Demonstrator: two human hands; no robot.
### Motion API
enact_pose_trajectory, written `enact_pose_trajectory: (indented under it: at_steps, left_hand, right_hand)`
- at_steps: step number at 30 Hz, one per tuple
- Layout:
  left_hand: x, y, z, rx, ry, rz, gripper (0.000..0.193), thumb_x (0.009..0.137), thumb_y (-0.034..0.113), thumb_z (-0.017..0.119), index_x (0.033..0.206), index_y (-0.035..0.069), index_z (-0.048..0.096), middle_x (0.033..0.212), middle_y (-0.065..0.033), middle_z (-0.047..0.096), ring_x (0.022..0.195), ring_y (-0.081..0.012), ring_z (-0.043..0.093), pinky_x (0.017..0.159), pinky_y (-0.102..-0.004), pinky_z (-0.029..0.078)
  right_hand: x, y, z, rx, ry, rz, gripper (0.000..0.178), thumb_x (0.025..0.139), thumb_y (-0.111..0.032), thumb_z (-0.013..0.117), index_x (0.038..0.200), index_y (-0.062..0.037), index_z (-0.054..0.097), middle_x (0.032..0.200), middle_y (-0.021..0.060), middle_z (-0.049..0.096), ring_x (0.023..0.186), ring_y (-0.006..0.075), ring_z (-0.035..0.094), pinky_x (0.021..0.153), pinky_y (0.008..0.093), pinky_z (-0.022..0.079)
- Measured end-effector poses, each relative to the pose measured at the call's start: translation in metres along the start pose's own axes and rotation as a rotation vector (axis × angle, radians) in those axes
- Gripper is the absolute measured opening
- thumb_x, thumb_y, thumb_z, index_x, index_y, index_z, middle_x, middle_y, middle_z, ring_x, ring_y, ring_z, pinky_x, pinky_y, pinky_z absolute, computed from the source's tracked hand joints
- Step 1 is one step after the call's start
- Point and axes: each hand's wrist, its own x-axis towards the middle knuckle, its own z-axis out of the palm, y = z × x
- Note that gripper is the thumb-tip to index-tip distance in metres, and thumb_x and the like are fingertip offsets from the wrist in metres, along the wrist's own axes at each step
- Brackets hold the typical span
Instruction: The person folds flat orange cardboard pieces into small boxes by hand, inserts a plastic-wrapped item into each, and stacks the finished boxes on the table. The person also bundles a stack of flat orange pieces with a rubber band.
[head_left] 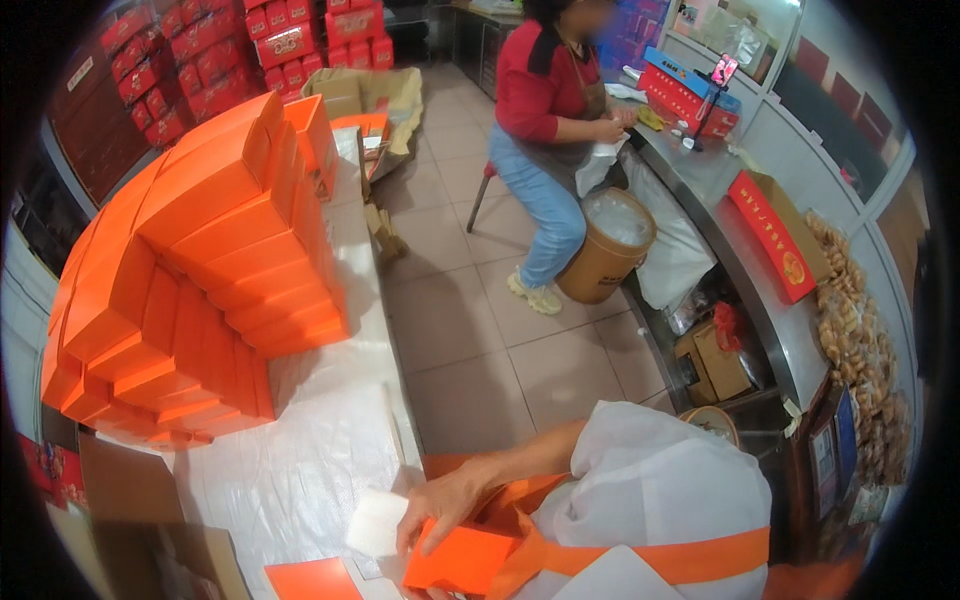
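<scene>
From a white sleeve at the lower right, my right hand (452, 503) reaches in and closes round the edge of an open orange box (462, 556), its thumb against the near wall. A white square piece (376, 522) sticks out beside its fingers; whether the hand grips this too is unclear. At the lower edge, under the box, only a little of my left hand (428, 593) shows, its fingers mostly cut off. An orange flat sheet or lid (312, 580) lies on the white-covered table (300, 480) beside them.
Tall stacks of orange boxes (230, 230) fill the table's far left. A seated co-worker (545, 110) handles something white beside a brown drum (607, 245). Along the right runs a metal counter (730, 220) with a red carton (770, 235) and bagged goods (860, 330). An open cardboard box (130, 490) stands lower left.
</scene>
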Motion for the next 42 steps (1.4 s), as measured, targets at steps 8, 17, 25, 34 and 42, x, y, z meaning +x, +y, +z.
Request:
enact_pose_trajectory:
  at_steps: [8,17,25,34,42]
  left_hand:
    - [-0.002,-0.002,-0.004,-0.002,0.013,0.01,0.029,0.089,0.02,0.048,0.11,-0.001,0.052,0.113,-0.0148,0.053,0.106,-0.0243,0.048,0.091,-0.0347,0.038]
    - [-0.002,-0.002,-0.01,0.018,0.038,0.003,0.026,0.088,0.017,0.049,0.106,-0.001,0.053,0.111,-0.0145,0.054,0.104,-0.0241,0.05,0.09,-0.0341,0.039]
    - [0.0,-0.004,-0.013,0.005,0.001,0.011,0.024,0.088,0.015,0.049,0.103,-0.002,0.055,0.109,-0.0142,0.055,0.103,-0.024,0.051,0.089,-0.0335,0.039]
    - [0.002,-0.003,-0.016,0.017,0.001,0.011,0.021,0.087,0.013,0.05,0.1,-0.002,0.056,0.107,-0.0139,0.057,0.101,-0.0238,0.052,0.088,-0.033,0.04]
    - [0.002,-0.003,-0.018,0.022,-0.012,0.013,0.018,0.087,0.011,0.051,0.097,-0.002,0.058,0.105,-0.0136,0.058,0.1,-0.0236,0.053,0.088,-0.0324,0.041]
  right_hand:
    - [0.014,0.015,0.017,0.08,0.044,-0.096,0.026,0.084,-0.019,0.058,0.103,-0.0023,0.055,0.106,0.0101,0.06,0.092,0.0161,0.057,0.078,0.0303,0.044]
    - [0.008,0.027,0.064,0.064,0.642,-0.292,0.009,0.086,-0.011,0.054,0.083,-0.0024,0.052,0.127,0.0166,0.042,0.112,0.0207,0.047,0.089,0.0305,0.04]
    - [0.012,0.01,0.062,0.093,0.473,-0.09,0.025,0.083,-0.022,0.06,0.09,-0.0031,0.045,0.086,0.005,0.048,0.077,0.0132,0.046,0.069,0.0261,0.04]
    - [0.019,0.006,0.056,0.032,0.443,-0.1,0.023,0.085,-0.02,0.056,0.098,-0.0019,0.05,0.082,0.0079,0.053,0.07,0.0137,0.047,0.064,0.0282,0.04]
    - [0.024,0.002,0.046,0.001,0.366,-0.088,0.015,0.087,-0.014,0.052,0.09,0.0003,0.057,0.09,0.0087,0.058,0.083,0.0182,0.056,0.074,0.0272,0.045]
